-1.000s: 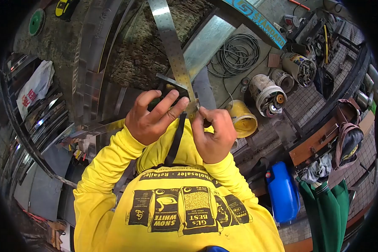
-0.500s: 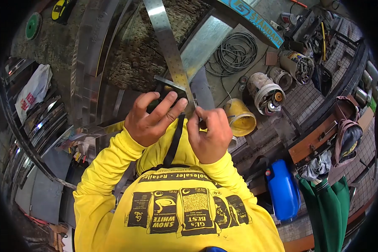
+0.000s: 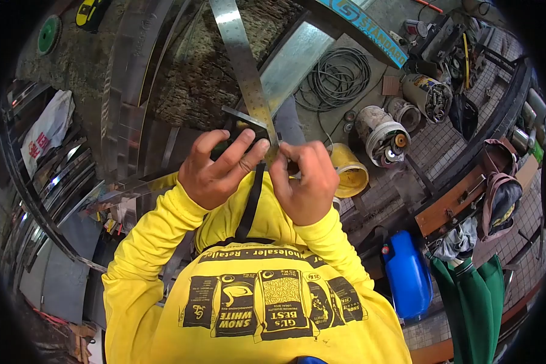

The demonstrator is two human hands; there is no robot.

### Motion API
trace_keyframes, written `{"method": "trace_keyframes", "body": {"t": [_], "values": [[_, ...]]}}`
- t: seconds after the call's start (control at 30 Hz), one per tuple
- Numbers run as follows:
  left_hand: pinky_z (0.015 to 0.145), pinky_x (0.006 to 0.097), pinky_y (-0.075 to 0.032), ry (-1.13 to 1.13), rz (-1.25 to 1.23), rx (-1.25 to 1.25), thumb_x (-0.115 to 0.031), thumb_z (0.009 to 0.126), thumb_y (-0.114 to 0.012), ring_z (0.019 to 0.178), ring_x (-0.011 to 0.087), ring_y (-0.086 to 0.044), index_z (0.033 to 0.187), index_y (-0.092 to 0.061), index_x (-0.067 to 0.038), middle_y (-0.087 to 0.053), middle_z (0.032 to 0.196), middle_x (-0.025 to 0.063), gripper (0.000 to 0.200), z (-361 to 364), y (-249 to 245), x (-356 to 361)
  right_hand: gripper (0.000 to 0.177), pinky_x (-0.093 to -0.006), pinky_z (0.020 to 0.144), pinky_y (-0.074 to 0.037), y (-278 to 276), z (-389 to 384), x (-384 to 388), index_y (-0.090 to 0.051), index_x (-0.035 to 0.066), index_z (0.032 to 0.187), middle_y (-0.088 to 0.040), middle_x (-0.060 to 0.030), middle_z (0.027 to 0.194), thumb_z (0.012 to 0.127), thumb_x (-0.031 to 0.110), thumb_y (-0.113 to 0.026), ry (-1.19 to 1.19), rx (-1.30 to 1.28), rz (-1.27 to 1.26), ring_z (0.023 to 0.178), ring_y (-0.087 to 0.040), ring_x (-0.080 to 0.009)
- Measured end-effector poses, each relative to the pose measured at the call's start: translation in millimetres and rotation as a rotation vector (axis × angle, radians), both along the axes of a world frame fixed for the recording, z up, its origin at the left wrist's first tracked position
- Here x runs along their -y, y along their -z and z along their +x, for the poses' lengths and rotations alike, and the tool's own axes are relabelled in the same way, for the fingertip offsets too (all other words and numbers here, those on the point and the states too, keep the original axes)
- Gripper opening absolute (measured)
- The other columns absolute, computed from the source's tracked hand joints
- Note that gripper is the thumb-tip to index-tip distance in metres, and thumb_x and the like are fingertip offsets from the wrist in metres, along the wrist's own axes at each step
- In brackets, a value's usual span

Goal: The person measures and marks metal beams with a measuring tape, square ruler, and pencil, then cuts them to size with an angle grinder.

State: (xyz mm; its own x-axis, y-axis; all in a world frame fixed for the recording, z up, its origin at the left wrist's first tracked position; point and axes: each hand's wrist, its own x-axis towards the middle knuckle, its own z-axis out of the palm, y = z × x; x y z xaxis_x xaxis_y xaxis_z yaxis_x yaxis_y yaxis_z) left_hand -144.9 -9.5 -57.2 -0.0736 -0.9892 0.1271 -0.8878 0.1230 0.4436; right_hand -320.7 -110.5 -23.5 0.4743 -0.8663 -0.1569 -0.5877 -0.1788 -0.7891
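My left hand [image 3: 215, 171] is closed around a dark tool [image 3: 239, 130], its fingers stretched over the top of it. My right hand [image 3: 302, 182] pinches the near end of a long perforated steel strip [image 3: 244, 64] that runs away from me toward the top of the view. The two hands almost touch where the strip meets the dark tool. A short flat metal piece [image 3: 244, 116] juts out sideways at that joint. A black strap [image 3: 250, 203] hangs down between my wrists over my yellow shirt.
Curved metal bands [image 3: 124, 85] lie on the left. A coil of grey cable [image 3: 340, 73], a yellow bucket [image 3: 349, 170], cans of hardware [image 3: 382, 136], and a blue jug [image 3: 406, 273] sit on the right. A green disc [image 3: 48, 33] lies at top left.
My right hand has slid a little left and up along the strip's end, closing the gap to my left hand. The left hand has held its grip.
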Motion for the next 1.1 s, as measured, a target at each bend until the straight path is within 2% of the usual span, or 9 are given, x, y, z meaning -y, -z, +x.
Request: {"method": "trace_keyframes", "body": {"t": [0.2,0.3,0.5,0.6,0.7,0.97,1.1], "values": [[0.096,0.0374,-0.054,0.005,0.007,0.005,-0.009,0.085,-0.074,0.117,0.0269,-0.05,0.135,-0.074,-0.019,-0.059,0.142,-0.002,0.051,0,-3,1,0.021,-0.0422,0.061,-0.052,-3,-6,-4,-0.067,0.002,0.098,-0.06,-0.014,0.084,0.079,-0.001,-0.077,-0.013,-0.027,0.021,0.07,-0.064,-0.0346],[0.095,0.0367,-0.054,0.014,0.001,0.02,-0.009,0.081,-0.082,0.119,0.0295,-0.051,0.129,-0.076,-0.02,-0.061,0.138,-0.0004,0.049,1,-2,1,0.02,-0.0425,0.062,-0.053,-2,-9,-6,-0.067,0.002,0.098,-0.059,-0.0139,0.085,0.08,0.0,-0.077,-0.019,-0.025,0.035,0.071,-0.064,-0.0349],[0.096,0.0361,-0.054,0.0,-0.007,0.017,-0.01,0.082,-0.082,0.119,0.029,-0.051,0.129,-0.076,-0.02,-0.061,0.138,-0.0003,0.048,0,-1,1,0.019,-0.0428,0.061,-0.052,0,7,9,-0.067,0.002,0.097,-0.059,-0.0139,0.085,0.081,0.0,-0.077,-0.04,-0.038,-0.035,0.07,-0.064,-0.0347],[0.095,0.0374,-0.054,-0.001,-0.011,0.009,-0.01,0.086,-0.074,0.117,0.0273,-0.05,0.134,-0.074,-0.018,-0.058,0.143,-0.0016,0.049,0,0,0,0.018,-0.0431,0.06,-0.052,0,1,2,-0.067,0.002,0.096,-0.059,-0.0139,0.084,0.081,0.001,-0.077,-0.021,-0.025,-0.012,0.069,-0.063,-0.035],[0.097,0.036,-0.053,0.004,-0.003,0.02,-0.01,0.082,-0.082,0.12,0.0291,-0.051,0.129,-0.076,-0.02,-0.062,0.138,-0.0001,0.049,0,-1,0,0.018,-0.0433,0.06,-0.052,-1,-2,0,-0.067,0.002,0.096,-0.059,-0.0141,0.084,0.081,0.002,-0.077,-0.02,-0.019,-0.014,0.069,-0.063,-0.0354],[0.098,0.0366,-0.052,0.01,0.006,0.013,-0.009,0.08,-0.083,0.119,0.0294,-0.051,0.129,-0.076,-0.018,-0.062,0.138,0.0011,0.05,1,-4,2,0.018,-0.044,0.061,-0.051,2,-2,3,-0.066,0.003,0.096,-0.057,-0.0139,0.083,0.082,0.001,-0.076,-0.057,-0.01,-0.059,0.069,-0.062,-0.0361],[0.097,0.0367,-0.052,0.008,-0.01,-0.009,-0.008,0.079,-0.084,0.119,0.0298,-0.051,0.129,-0.076,-0.016,-0.062,0.139,0.0025,0.051,1,-3,1,0.018,-0.0429,0.061,-0.051,-6,-31,-15,-0.066,0.003,0.096,-0.057,-0.0137,0.083,0.082,0.001,-0.076,-0.095,-0.094,0.06,0.069,-0.062,-0.0351]]}}
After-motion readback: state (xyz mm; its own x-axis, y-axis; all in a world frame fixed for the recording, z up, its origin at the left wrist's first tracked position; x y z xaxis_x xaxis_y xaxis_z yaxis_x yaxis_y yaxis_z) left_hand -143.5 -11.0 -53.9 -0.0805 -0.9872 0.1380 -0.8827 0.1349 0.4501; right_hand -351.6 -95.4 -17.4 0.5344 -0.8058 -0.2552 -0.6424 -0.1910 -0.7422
